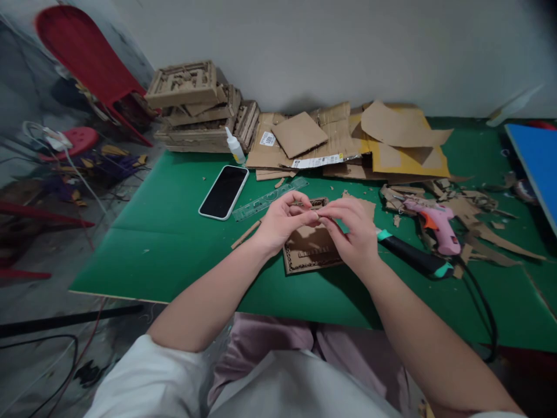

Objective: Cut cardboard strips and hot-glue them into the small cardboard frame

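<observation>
My left hand [289,219] and my right hand [350,226] meet fingertip to fingertip, both pinched closed. Between the fingertips is a small piece, mostly hidden, that I cannot make out. Right below them lies a cardboard panel [311,241] with a raised corrugated border and a short corrugated strip on its face. Part of this panel is covered by my hands. To the right of my right hand rests a tool with a black and teal handle [413,255]; its front end is hidden behind the hand. A thin cardboard strip [246,233] lies left of my left hand.
A phone [223,193], a clear ruler [270,200] and a white glue bottle [235,146] lie or stand at left. Stacked cardboard frames [195,110] and flat cardboard sheets [300,134] line the wall. A pink glue gun [441,226] sits among scraps at right, its cable trailing forward.
</observation>
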`<state>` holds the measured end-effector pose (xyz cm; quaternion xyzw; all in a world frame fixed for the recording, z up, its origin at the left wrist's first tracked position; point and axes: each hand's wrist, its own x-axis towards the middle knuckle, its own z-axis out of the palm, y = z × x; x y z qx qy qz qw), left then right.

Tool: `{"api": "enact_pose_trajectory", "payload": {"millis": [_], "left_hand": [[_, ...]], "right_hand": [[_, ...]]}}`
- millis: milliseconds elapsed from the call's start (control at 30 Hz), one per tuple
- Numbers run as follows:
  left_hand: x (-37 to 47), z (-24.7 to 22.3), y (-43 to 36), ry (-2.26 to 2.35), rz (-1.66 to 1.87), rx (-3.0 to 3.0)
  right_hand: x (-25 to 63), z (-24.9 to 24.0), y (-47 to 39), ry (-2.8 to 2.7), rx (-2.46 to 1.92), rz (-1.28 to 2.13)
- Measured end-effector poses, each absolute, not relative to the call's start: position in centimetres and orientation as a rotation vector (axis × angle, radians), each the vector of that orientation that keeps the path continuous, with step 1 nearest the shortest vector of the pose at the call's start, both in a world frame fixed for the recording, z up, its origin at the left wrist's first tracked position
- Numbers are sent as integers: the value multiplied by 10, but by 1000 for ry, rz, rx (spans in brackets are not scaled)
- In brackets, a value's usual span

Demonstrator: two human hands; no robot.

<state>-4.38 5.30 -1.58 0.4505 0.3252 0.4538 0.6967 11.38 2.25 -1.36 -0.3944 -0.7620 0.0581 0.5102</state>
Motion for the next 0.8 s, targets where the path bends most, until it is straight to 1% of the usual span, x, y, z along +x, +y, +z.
{"api": "enact_pose_trajectory", "payload": {"millis": [267, 600, 700, 800], "left_hand": [[-44, -14, 53, 742, 991, 1036], [-45, -12, 53, 839, 1047, 1170], [-46, -11, 55, 903, 1045, 1243], [-47, -12, 56, 941, 1040, 1257]], "right_hand": [[114, -15, 24, -1811, -980, 111], [119, -20, 28, -1871, -907, -298], [121, -22, 30, -1918, -926, -359], [121, -22, 31, -1950, -966, -340]]}}
